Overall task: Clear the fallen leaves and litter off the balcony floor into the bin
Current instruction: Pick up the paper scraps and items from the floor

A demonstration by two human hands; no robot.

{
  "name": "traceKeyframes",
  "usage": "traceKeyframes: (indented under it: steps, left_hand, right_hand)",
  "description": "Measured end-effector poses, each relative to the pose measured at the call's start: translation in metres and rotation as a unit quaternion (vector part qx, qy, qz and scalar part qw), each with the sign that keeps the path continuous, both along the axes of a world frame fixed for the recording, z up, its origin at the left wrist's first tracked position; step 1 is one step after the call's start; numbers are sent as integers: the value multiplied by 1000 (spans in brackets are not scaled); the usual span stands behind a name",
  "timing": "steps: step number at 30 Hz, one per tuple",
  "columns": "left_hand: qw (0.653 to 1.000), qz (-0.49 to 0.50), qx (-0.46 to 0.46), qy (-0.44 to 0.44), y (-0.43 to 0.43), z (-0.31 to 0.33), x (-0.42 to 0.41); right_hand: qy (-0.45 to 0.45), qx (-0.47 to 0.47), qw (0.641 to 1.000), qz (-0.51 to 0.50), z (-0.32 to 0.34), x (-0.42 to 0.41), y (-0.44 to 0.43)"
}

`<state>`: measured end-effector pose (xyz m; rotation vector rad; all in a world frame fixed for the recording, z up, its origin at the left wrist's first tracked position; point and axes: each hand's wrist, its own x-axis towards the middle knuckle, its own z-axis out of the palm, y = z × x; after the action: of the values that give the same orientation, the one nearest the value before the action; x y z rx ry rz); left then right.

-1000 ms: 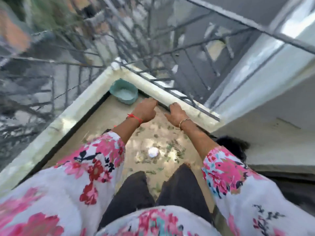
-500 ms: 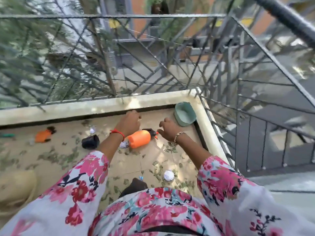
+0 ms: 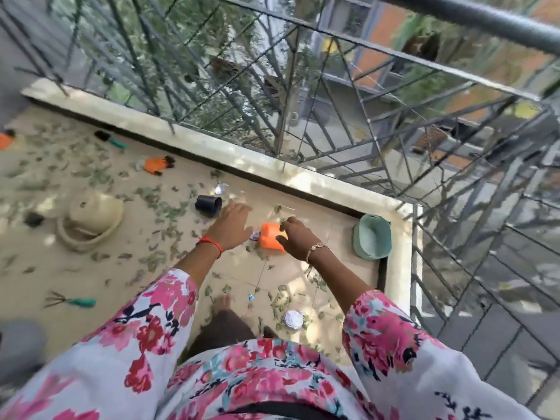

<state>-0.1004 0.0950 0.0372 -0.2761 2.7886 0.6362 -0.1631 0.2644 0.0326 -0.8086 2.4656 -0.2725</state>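
Gathering step, I'd say: left hand (image 3: 233,225) spread empty, right hand (image 3: 297,242) curled over the orange bottle (image 3: 268,241), grip unclear. Leaves (image 3: 280,301) cover the floor (image 3: 321,228), bin (image 3: 372,237) sits in the corner; next needs a scoop.

Bright daylight from outside. Dappled sun patches on the floor (image 3: 318,227) and ledge (image 3: 257,160), soft shade elsewhere, no harsh glare. Motion blur throughout: railing (image 3: 485,18) bars smeared, left hand (image 3: 233,221) fingertips ghosted, leaves (image 3: 172,212) soft. Wide-angle bending at the edges. Buildings (image 3: 378,31) beyond are out of focus.
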Motion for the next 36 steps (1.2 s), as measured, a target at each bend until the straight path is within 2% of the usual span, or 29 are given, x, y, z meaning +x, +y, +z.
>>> traceKeyframes:
  steps: [7, 22, 25, 27, 30, 36]
  left_hand:
    - [996, 78, 10, -39, -52, 0, 16]
    - [984, 178, -15, -24, -234, -2, 42]
    - [981, 191, -13, -28, -262, -8, 47]
    - [979, 199, -4, -34, -276, -12, 48]
    - [976, 212, 2, -38, -292, -18, 42]
    - [972, 223, 26, -69, -322, -45, 12]
  right_hand:
    - [-15, 2, 998, 65, -5, -19, -62]
    - [-32, -2, 986, 161, -12, -27, -263]
    - [-38, 4, 982, 182, -30, -29, -295]
    - [-48, 23, 982, 182, -50, -36, -311]
    - [-52, 31, 978, 199, -36, -35, -329]
    - [-79, 30, 973, 215, -52, -68, -357]
